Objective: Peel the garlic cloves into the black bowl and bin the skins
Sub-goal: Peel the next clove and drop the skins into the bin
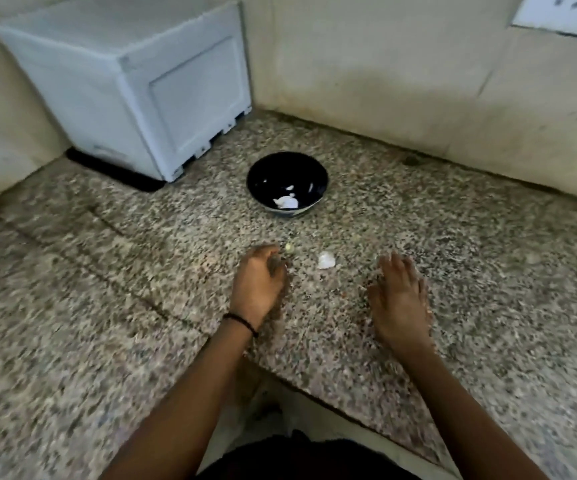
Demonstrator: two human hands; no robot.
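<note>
**Garlic peeling: hands, scraps, bowl**

Left hand (259,278): fingers curled inward over the counter (107,271). Whether anything is pinched cannot be told through the blur.
Right hand (398,292): fingers straight and low, nothing gripped.
White piece (326,260): laid between the hands, clove or skin not discernible.
Small pale bit (289,247): just beside the left hand.
Bowl (287,183): set beyond the hands, white pieces (287,201) inside.
Box (134,88): far left corner.
Advised: the white piece is best pinched lightly and checked. Skins are to be kept out of the bowl and gathered together for the bin, which is not seen.
</note>
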